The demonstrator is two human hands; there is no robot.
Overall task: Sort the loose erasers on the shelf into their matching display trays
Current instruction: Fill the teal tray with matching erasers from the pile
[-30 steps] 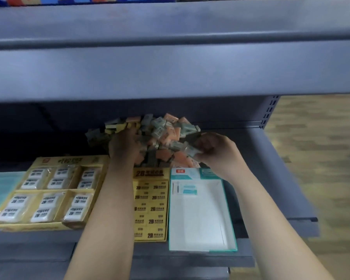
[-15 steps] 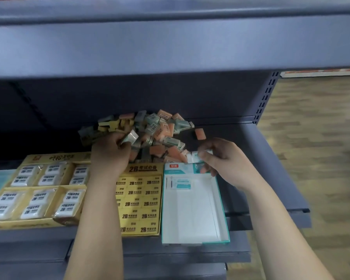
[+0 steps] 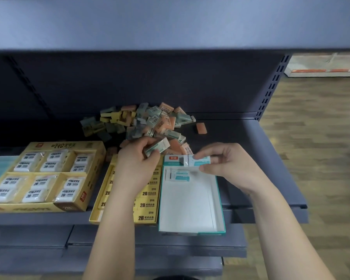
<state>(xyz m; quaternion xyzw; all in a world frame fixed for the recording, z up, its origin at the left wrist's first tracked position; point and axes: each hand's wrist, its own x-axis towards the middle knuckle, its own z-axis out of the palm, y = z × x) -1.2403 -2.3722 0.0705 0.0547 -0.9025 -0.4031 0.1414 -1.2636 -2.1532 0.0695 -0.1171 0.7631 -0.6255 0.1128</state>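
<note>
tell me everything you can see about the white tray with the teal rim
The white tray looks like thin card: shallow, open-topped, white inside with a teal rim and a red logo on its back panel. It lies flat on the grey shelf, its front end past the shelf edge, its left side against the yellow 2B tray. It is nearly empty: a teal-sleeved eraser lies at the back. The right hand holds another eraser over that end.
</note>
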